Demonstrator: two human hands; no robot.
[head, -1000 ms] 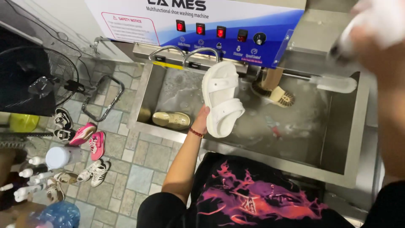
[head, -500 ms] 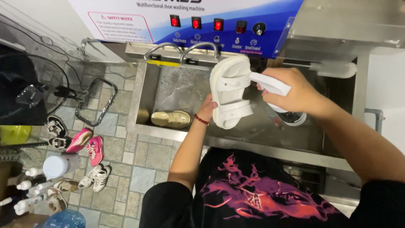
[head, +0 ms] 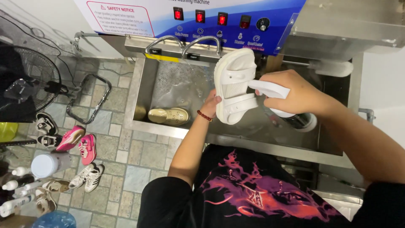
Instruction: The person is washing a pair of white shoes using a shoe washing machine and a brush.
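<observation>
Change since half a second ago: sandal [head: 234, 84] tipped slightly, toe end now higher and further right; spray bottle [head: 282, 99] drawn a little lower, its nozzle staying against the sandal.

Sandal: white, two-strap, held above the sink [head: 139, 90]. Long axis near upright, leaning right at the top; toe end towards the control panel [head: 219, 19], heel end down towards the person. Straps face the right hand.

Left hand [head: 209, 103]: closed on the sandal's lower left edge, thumb on the near side, fingers hidden behind. Sandal stands up and to the right of this hand. Red bead bracelet [head: 204, 115] at the wrist.

Right hand [head: 293, 90]: closed round the spray bottle's white trigger head, nozzle pointing left, touching or just short of the sandal's straps; which, cannot tell. Bottle body hangs below the hand.

Sink contents: beige shoe [head: 169, 115] lying on the bottom, left of the sandal, toe to the right.

Floor [head: 139, 156]: tiled; pink shoes [head: 78, 142] and white sneakers [head: 88, 177] left of the sink.
</observation>
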